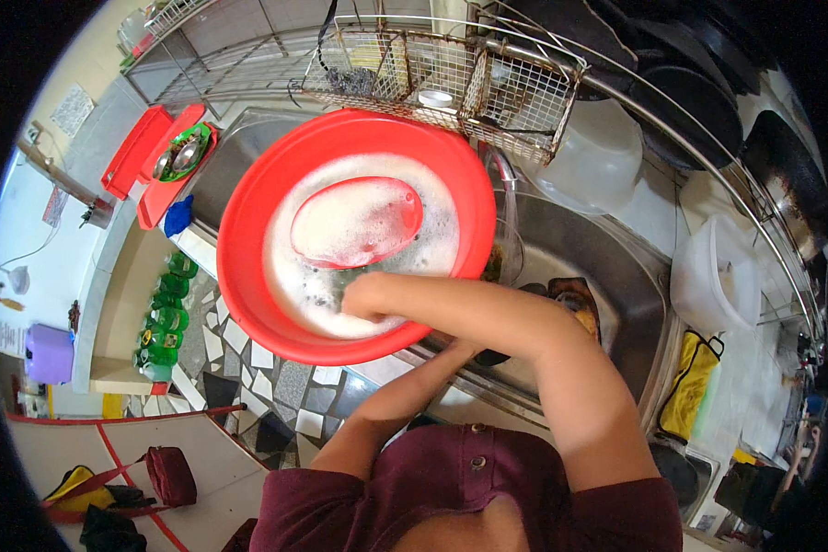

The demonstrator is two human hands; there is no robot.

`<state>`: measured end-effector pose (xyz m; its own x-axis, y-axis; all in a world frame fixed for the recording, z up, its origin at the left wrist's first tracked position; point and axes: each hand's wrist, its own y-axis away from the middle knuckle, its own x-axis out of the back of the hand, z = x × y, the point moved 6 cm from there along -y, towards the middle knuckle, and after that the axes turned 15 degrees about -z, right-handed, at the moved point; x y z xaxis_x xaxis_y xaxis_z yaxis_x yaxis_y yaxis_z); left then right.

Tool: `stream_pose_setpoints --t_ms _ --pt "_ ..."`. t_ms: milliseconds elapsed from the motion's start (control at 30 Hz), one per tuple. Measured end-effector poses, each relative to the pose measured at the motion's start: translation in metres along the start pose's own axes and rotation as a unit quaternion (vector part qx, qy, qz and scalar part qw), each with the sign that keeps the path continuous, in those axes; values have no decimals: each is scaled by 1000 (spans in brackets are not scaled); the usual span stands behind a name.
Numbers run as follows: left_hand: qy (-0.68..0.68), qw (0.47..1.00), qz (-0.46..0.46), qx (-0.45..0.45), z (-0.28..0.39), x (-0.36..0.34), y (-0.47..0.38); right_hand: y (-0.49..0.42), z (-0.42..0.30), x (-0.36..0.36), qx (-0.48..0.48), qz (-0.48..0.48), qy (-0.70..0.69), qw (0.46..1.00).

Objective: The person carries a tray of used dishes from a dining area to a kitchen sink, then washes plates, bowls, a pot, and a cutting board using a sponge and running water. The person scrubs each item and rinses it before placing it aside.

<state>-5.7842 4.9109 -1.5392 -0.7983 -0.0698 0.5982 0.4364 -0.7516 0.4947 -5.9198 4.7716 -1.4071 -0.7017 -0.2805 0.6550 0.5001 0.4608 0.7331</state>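
A large red plastic basin (241, 228) of foamy water rests over the double sink. In the foam lies a red oval plastic piece (359, 224), half covered in suds. My right hand (367, 297) reaches into the foam at the near side of the basin, its fingers partly under the suds. My left hand (466, 347) passes beneath my right forearm by the basin's near rim; its fingers are hidden, so I cannot tell what it touches. Dark, charred-looking cookware (576, 300) sits in the right sink bowl, beneath the faucet (506, 169), where water appears to run.
A rusty wire rack (517, 103) hangs behind the basin. White plastic tubs (707, 276) and a yellow cloth (686, 386) lie to the right. To the left are a blue cloth (179, 216), a green bowl with spoons (188, 155) and green bottles (169, 319).
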Motion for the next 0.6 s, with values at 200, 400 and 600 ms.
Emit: stream_pose_setpoints --t_ms 200,400,600 --pt "53 998 45 14 -8 0 -19 22 29 9 13 12 -132 991" --pt "151 987 34 54 -33 -14 -34 190 84 -10 286 318 -482 765" --pt "300 925 -85 217 -70 -63 -65 249 128 -201 174 394 -710 557"
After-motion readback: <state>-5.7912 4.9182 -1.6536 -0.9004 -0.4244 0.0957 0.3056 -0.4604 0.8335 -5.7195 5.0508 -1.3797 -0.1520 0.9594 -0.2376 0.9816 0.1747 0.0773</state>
